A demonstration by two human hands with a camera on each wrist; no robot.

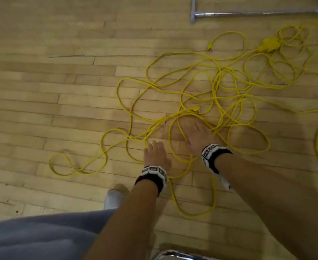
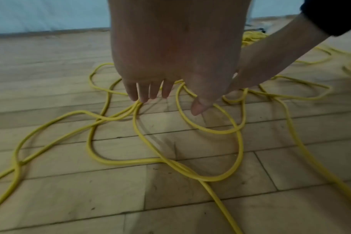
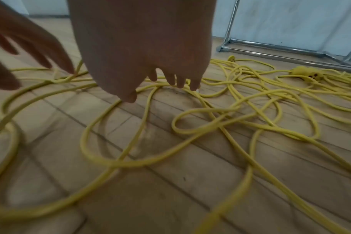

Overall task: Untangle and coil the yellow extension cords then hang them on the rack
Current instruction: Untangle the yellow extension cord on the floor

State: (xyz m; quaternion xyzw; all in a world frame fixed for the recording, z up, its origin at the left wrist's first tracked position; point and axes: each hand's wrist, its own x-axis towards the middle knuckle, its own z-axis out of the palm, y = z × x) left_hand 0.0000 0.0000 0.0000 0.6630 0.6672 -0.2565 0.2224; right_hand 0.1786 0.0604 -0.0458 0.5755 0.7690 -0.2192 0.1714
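the yellow extension cords lie in a loose tangle on the wooden floor, in front of the metal rack. the left hand has an open grip, its straight fingers reach down to a bundle of strands. the right hand also has an open grip, spread over a loop. wide bare floor lies to the left of the tangle.

cords: yellow | floor: tan wood planks | rack: chrome
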